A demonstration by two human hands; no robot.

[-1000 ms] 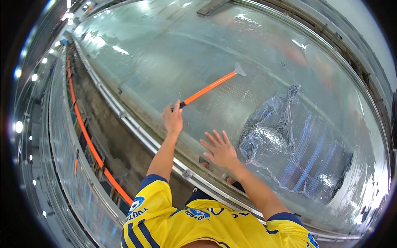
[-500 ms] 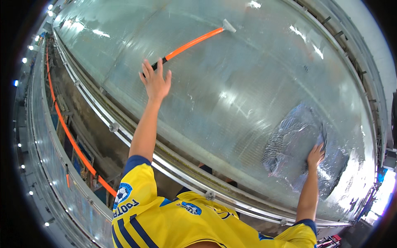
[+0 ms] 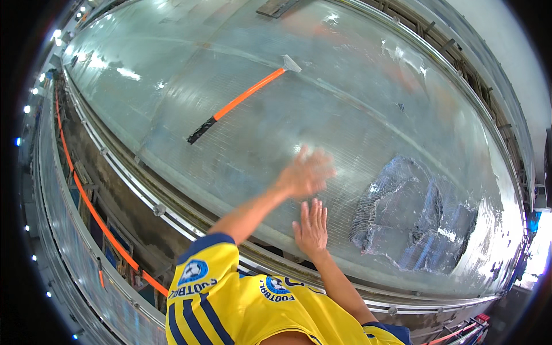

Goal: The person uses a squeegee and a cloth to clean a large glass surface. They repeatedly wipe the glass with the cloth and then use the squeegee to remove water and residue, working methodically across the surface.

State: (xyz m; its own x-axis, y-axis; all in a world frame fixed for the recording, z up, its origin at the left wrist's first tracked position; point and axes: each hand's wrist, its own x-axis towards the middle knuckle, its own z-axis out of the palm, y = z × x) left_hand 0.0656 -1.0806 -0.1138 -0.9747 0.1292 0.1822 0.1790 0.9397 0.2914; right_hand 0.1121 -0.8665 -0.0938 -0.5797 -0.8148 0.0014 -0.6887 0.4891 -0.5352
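Note:
My left hand [image 3: 307, 173] is over the middle of a wet, shiny, greenish-grey flat surface [image 3: 241, 155]; it is blurred, but its fingers look spread and empty. Just below it is my right hand [image 3: 313, 230], palm down with fingers stretched out and nothing held. Whether either hand presses on the surface I cannot tell. Farther off to the left lies a scraper [image 3: 247, 95] with an orange shaft, black grip and pale flat head, touched by neither hand. To the right is a wrinkled, clear film-like sheet [image 3: 422, 221], partly folded.
A metal rail [image 3: 172, 215] with round knobs runs along the near edge. Beyond it on the left are a sunken channel and a long orange hose [image 3: 95, 207]. A dark flat bar [image 3: 277, 7] rests at the far edge. Bright reflections cover the right end.
My left hand has left the scraper's grip area and moved right and nearer. My right hand has come off the wrinkled sheet and moved left, beside the left hand. My view has shifted.

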